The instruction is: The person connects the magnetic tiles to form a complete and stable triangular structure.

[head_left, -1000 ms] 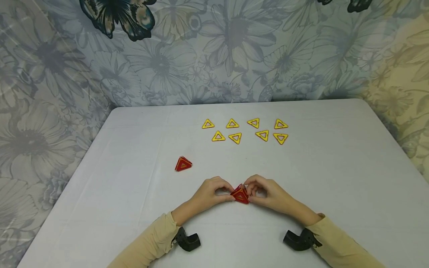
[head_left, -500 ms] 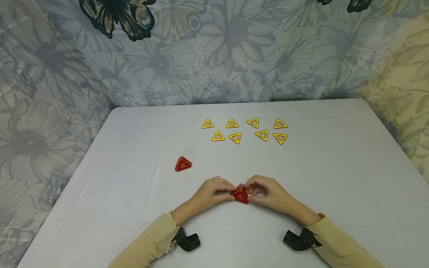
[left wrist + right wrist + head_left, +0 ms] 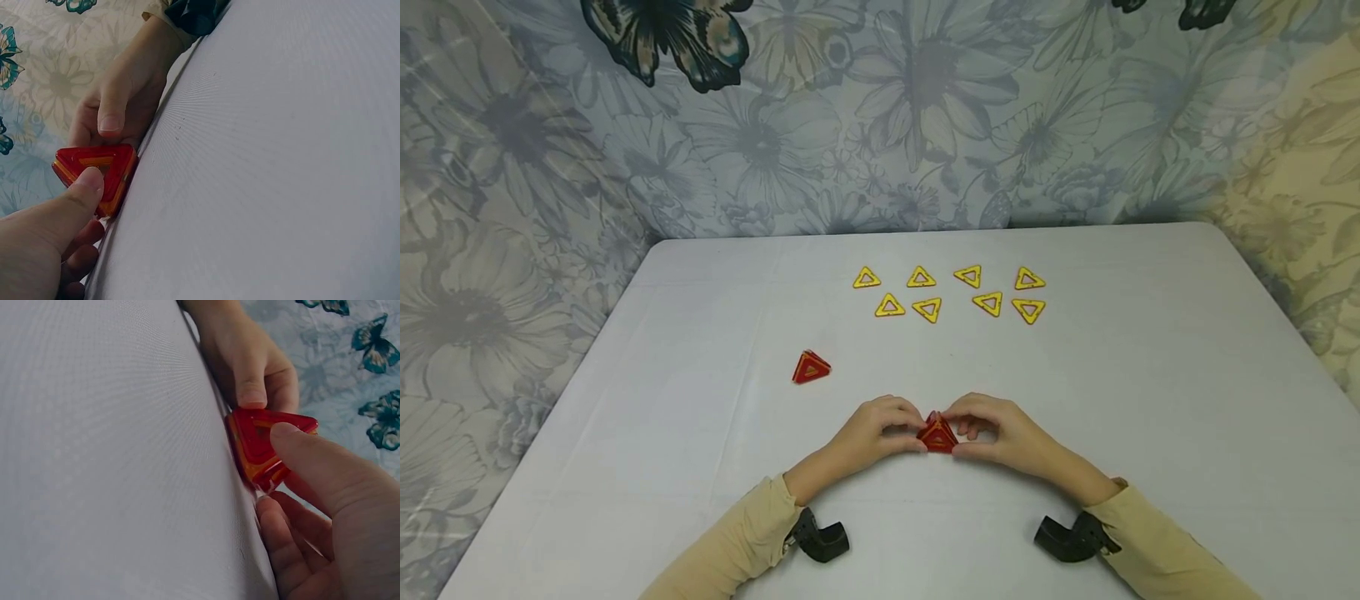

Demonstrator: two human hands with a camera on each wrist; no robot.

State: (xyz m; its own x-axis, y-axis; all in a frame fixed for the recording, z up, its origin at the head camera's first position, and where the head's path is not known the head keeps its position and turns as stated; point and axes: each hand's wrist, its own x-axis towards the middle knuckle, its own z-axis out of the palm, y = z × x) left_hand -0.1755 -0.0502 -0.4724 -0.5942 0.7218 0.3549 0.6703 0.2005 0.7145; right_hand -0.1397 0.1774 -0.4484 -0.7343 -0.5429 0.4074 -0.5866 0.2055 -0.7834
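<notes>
A small pyramid of red triangular magnetic tiles (image 3: 937, 435), with orange showing along its inner edges, is between both hands low in the middle of the head view. My left hand (image 3: 880, 429) pinches its left side. The right hand (image 3: 1007, 429) holds the opposite side between thumb and fingers. From the left wrist, the left thumb (image 3: 87, 187) lies across one face of the red pyramid (image 3: 115, 156). In the right wrist view, the right thumb (image 3: 294, 440) presses on a face too, and the left thumb (image 3: 252, 390) touches the upper edge. Fingers hide the pyramid's far side.
A second red pyramid (image 3: 811, 367) stands on the white table (image 3: 662, 375), beyond the left hand. Farther back, several yellow triangular frames (image 3: 927, 310) lie flat in two rows. Black wrist mounts (image 3: 822, 542) are fixed at both sleeves. A flower-patterned wall (image 3: 925, 125) rises behind the table.
The pyramid has turned slightly between the fingers, so its front edge lies more level. My right fingertips have shifted a little to the left. The tiles on the table lie as before.
</notes>
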